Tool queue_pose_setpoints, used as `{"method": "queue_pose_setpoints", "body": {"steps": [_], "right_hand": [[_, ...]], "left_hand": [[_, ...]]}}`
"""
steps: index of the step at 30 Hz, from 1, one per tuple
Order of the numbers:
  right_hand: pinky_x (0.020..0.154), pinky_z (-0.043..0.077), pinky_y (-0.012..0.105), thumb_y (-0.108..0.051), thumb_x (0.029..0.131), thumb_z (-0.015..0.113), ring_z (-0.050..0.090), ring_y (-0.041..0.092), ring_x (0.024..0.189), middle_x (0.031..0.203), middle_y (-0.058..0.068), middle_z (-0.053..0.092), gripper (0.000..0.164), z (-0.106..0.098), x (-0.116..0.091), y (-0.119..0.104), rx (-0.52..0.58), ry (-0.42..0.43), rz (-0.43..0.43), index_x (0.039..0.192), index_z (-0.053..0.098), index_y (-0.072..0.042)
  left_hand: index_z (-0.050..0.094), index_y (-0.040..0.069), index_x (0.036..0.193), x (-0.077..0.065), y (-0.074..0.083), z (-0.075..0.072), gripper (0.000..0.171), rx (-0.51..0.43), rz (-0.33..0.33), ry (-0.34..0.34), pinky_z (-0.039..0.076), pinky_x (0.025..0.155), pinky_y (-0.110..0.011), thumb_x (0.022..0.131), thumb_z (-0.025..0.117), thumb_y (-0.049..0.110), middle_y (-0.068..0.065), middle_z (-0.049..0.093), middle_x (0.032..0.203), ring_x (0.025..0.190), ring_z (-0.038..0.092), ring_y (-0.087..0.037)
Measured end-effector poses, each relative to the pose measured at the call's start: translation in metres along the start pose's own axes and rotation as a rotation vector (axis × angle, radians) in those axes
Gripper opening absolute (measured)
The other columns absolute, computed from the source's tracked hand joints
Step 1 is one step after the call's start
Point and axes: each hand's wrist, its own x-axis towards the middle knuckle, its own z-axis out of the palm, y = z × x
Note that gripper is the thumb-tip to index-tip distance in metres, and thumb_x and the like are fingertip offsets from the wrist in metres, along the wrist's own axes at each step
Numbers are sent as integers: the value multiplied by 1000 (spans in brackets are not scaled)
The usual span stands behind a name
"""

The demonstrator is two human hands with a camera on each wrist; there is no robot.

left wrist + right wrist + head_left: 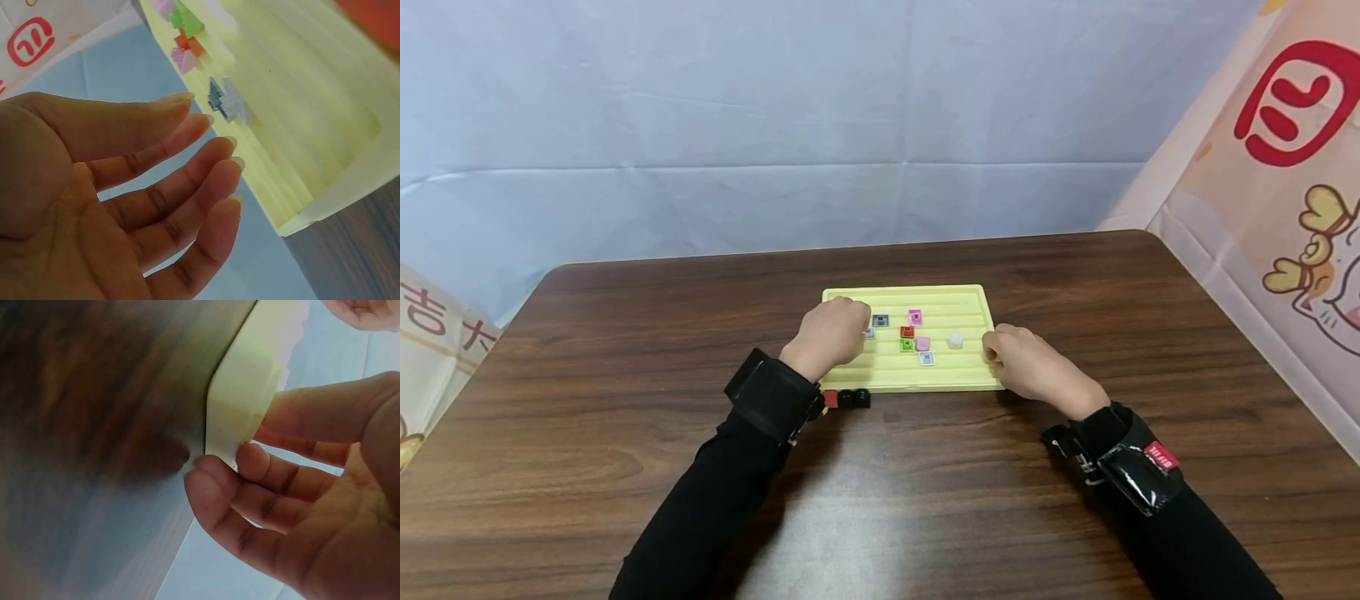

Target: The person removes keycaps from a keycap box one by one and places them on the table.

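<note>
A pale yellow ridged tray (966, 308) lies on the table. On it sit several small square pieces that look like keycaps, among them a grey one (881, 320), a pink one (915, 317), a red one (907, 332), a green one (907, 345) and a white one (955, 341). Over the tray's left part hovers my left hand (831, 333), its fingers loosely bent; nothing shows between thumb and fingertips in the left wrist view. At the right edge, my right hand (1033, 371) holds the tray's rim (231, 400) between thumb and fingers.
Just before the tray's front left edge stand black pieces (854, 398) and a red one (831, 399), partly behind the left wrist. The brown wooden table (625, 400) ends at a pale cloth (737, 125); a printed cloth (1285, 250) hangs at right.
</note>
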Motion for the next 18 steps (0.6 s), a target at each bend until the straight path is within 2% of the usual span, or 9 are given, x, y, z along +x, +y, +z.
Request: {"method": "queue_pose_setpoints", "body": {"steps": [7,12,18], "right_hand": [[55,31,29,7,85,55,36,18,62,70,6,41,12,0,1,0,-10,6,-6,78,52,-2],[55,31,30,7,85,55,36,18,62,70,6,42,12,0,1,0,-11,10,-10,78,52,-2],[55,31,30,8,85,55,36,18,62,71,6,42,12,0,0,-1,-11,3,-3,78,52,-2]], "left_hand": [[26,14,64,7,-1,3,36,1,-11,-21,14,54,-29,90,40,-7,0,13,62,59,10,-13],[31,13,67,12,-2,6,32,-13,-19,-47,15,53,-29,90,40,-6,0,16,63,59,12,-14],[30,13,66,18,-4,9,32,0,-34,-66,14,54,-29,91,40,-6,0,15,63,59,12,-13]]}}
